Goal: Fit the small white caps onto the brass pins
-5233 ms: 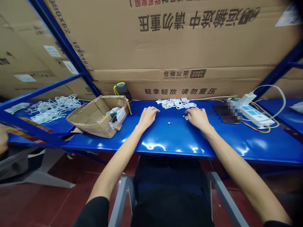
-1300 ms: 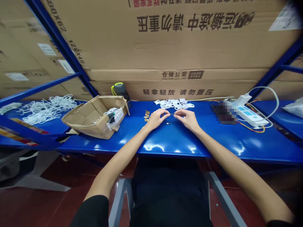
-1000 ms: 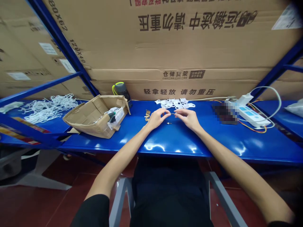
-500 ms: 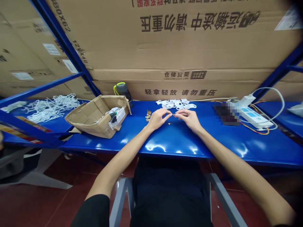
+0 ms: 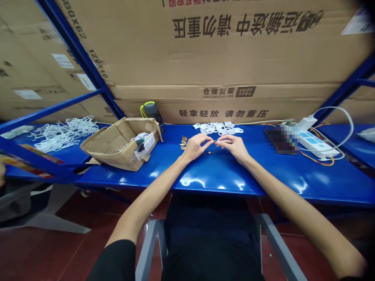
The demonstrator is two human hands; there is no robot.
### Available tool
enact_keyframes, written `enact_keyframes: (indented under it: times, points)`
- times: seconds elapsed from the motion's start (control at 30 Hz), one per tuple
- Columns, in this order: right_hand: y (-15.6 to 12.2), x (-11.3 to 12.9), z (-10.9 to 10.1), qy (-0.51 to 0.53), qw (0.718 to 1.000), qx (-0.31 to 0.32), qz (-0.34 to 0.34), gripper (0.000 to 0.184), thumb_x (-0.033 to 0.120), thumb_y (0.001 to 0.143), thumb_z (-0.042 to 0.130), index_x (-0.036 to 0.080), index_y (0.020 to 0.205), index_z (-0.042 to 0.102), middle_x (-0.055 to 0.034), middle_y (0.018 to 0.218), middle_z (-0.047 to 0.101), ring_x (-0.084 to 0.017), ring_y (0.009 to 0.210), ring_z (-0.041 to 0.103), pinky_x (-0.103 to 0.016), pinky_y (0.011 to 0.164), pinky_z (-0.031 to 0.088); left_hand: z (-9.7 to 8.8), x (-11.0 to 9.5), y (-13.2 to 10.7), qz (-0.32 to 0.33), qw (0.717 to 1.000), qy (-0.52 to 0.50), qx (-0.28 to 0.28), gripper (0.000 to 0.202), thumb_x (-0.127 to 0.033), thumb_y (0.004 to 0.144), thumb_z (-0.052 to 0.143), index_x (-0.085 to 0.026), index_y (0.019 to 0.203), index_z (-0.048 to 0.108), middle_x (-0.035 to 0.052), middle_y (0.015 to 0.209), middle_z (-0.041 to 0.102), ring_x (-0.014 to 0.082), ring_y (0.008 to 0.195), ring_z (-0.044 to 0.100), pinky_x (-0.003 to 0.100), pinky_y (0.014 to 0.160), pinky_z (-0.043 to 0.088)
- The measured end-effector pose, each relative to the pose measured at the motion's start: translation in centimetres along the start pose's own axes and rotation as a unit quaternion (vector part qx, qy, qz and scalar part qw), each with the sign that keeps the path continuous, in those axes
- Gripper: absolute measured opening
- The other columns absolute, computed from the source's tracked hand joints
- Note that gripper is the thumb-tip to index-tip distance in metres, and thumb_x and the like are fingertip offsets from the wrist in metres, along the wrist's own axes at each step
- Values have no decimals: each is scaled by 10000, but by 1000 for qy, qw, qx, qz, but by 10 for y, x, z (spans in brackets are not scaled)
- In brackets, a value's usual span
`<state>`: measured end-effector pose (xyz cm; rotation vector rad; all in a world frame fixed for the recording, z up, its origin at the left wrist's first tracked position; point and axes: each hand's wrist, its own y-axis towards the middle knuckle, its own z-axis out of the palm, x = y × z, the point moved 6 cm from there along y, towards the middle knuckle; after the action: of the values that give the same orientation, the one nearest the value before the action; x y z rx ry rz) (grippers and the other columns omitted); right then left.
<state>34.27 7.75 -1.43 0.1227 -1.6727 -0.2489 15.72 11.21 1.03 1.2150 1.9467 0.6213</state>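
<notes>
My left hand (image 5: 198, 147) and my right hand (image 5: 233, 146) meet fingertip to fingertip over the blue table. Both are closed in a pinch on one small, thin, light-coloured piece (image 5: 215, 141); its exact kind is too small to tell. Just below the fingers, a small metal pin-like part (image 5: 210, 152) lies on the tabletop. Several small brass-coloured pieces (image 5: 183, 143) are beside my left hand, partly hidden by it. Behind both hands spreads a group of white plastic pieces with round holes (image 5: 217, 128).
At left stands an open cardboard box (image 5: 117, 154) with odds and ends inside, and a dark bottle (image 5: 154, 113) behind it. White bent wires (image 5: 66, 132) lie farther left. To the right are a white power strip (image 5: 318, 144) with cables and a blurred dark object (image 5: 279, 139).
The thin piece between my fingertips shows slightly more, and my fingers have shifted a little around it. Everything else looks the same apart from slight camera movement.
</notes>
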Motion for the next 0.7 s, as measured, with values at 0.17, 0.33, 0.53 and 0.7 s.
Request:
enact_keyframes:
  times: [0.17, 0.33, 0.53, 0.7]
  points:
    - [1, -3, 1, 14, 1000, 12, -1, 475, 586, 707, 905, 205, 939, 740, -96, 891, 829, -311, 931, 796, -406, 820, 622, 1, 0, 0, -11, 1000, 9, 15, 300, -444, 1069, 564, -213, 1049, 753, 56, 989, 752, 189, 918, 689, 341, 906, 541]
    - [2, -2, 0, 2, 1000, 15, -18, 505, 598, 730, 885, 209, 1028, 762, -99, 937, 834, -308, 939, 793, -411, 819, 618, 1, 1, 0, -10, 1000, 13, 18, 291, -431, 1072, 561, -209, 1056, 749, 62, 989, 752, 194, 953, 695, 343, 927, 536]
    - [1, -2, 1, -4, 1000, 24, -17, 431, 561, 766, 868, 192, 975, 795, -97, 887, 829, -304, 905, 790, -430, 845, 618, 3, -2, 0, 8, 999, 36, 37, 281, -406, 1082, 544, -208, 1062, 742, 65, 1027, 765, 197, 984, 698, 352, 942, 518]
    - [-2, 0, 5, -6, 1000, 29, -8, 398, 530, 753, 887, 200, 962, 809, -89, 883, 828, -303, 914, 789, -433, 870, 625, 3, -6, 0, 27, 997, 48, 48, 284, -399, 1088, 530, -211, 1058, 741, 58, 1031, 776, 200, 973, 701, 358, 919, 514]
